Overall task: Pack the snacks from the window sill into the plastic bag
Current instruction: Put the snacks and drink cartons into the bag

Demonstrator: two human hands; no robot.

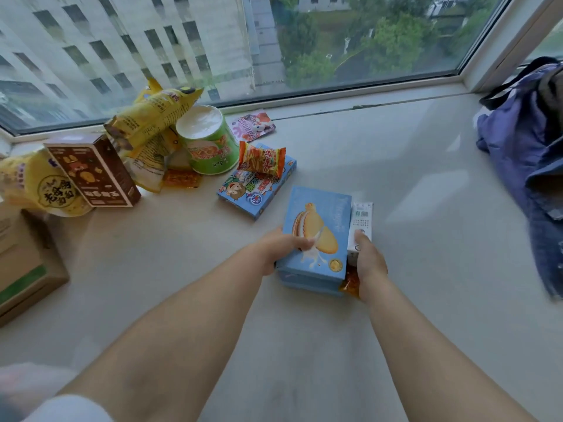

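A light blue biscuit box point(316, 229) with a sandwich-cookie picture lies on top of another blue box in the middle of the window sill point(396, 184). My left hand point(280, 245) grips its left edge. My right hand point(370, 260) presses on a small white carton point(361, 220) against the box's right side, with an orange packet point(350, 283) under the palm. More snacks lie behind: a blue cartoon box point(256, 187), an orange noodle packet point(262, 159), a green cup point(210, 141), a pink sachet point(253, 124), yellow bags point(152, 114) and a brown box point(94, 172). No plastic bag is in view.
A cardboard box point(24, 269) stands at the left edge of the sill. A blue fabric bag and denim clothing point(530, 153) lie at the right. The window pane runs along the back.
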